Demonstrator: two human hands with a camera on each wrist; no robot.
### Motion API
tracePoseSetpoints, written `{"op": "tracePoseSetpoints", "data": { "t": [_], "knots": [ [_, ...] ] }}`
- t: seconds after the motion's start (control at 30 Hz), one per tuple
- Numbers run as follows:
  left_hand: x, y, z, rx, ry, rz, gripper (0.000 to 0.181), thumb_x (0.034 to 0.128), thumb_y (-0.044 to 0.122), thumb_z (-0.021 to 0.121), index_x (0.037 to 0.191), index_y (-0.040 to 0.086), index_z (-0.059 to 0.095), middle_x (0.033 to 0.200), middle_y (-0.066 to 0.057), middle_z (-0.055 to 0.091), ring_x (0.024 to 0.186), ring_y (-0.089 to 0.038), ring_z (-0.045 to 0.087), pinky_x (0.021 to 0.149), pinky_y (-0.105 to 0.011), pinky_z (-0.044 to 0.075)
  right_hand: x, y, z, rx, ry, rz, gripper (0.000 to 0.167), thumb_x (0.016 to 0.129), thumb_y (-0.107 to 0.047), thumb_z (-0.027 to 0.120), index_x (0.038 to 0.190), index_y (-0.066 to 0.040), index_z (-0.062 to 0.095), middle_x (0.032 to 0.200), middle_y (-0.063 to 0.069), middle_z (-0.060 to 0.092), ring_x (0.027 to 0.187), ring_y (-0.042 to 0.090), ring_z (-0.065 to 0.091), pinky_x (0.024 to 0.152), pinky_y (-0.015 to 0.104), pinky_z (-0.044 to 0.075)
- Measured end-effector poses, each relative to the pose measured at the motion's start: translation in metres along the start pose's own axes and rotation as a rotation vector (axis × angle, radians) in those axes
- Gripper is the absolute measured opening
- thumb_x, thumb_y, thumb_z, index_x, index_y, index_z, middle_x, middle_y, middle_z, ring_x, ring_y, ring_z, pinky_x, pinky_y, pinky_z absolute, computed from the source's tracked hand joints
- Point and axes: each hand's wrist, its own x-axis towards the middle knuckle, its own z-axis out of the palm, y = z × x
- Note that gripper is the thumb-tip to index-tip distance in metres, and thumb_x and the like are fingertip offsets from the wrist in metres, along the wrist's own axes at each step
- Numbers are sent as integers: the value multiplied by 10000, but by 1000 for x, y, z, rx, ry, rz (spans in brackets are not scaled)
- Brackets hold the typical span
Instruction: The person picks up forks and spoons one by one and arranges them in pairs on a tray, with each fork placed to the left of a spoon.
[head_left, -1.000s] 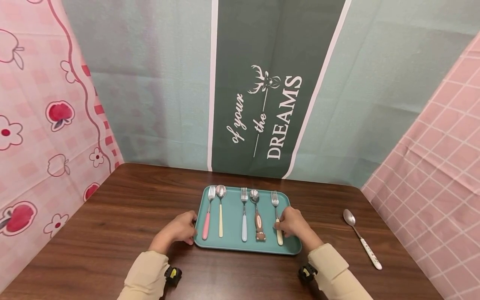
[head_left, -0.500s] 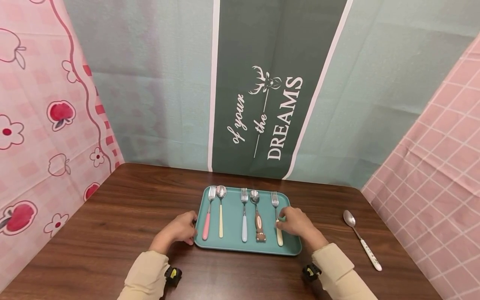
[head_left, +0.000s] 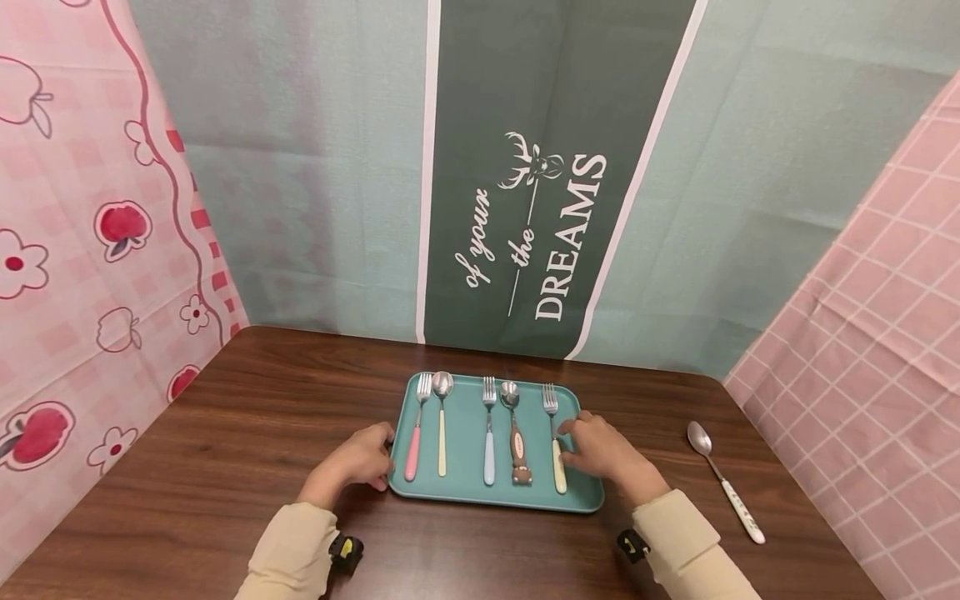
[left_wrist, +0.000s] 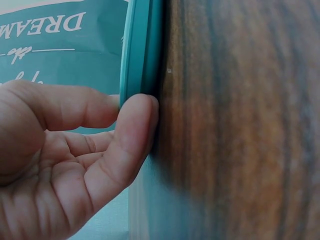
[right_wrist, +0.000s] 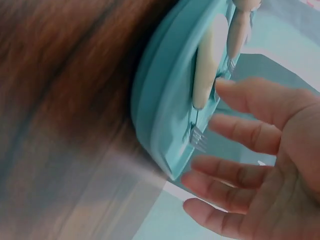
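A teal tray (head_left: 465,496) lies on the table with several pieces of cutlery on it. At its left edge, my left hand (head_left: 363,454) pinches the tray's rim between thumb and index finger, as the left wrist view shows. My right hand (head_left: 600,450) hovers over the right side, fingers spread and holding nothing. Just left of it lies a fork with a pale yellow handle (head_left: 558,467). Further left are a brown bear-handled spoon (head_left: 517,446), a blue-handled fork (head_left: 489,454), a spoon with a thin yellow handle (head_left: 442,442) and a pink-handled fork (head_left: 412,450).
A spoon with a white patterned handle (head_left: 738,504) lies on the wooden table (head_left: 225,467), right of the tray. Fabric hangs behind the table and on both sides, including a green panel with lettering (head_left: 555,250).
My right hand has let go of the yellow-handled fork and drawn slightly right, its fingers parting. The fork stays on the tray. The left hand has kept its place.
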Motion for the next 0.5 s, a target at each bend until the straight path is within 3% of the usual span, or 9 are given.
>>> {"op": "tracePoseSetpoints", "data": {
  "t": [0.5],
  "knots": [
    [0, 0, 0, 12, -5, -2, 301, 718, -157, 511, 1010, -88, 490, 669, -136, 538, 504, -203, 571, 471, -313, 536, -4, 6, -1, 10, -14, -8, 325, 751, -165, 741, 1038, -25, 679, 1013, 180, 569, 877, 279, 558, 728, 440, 523]
  ]
}}
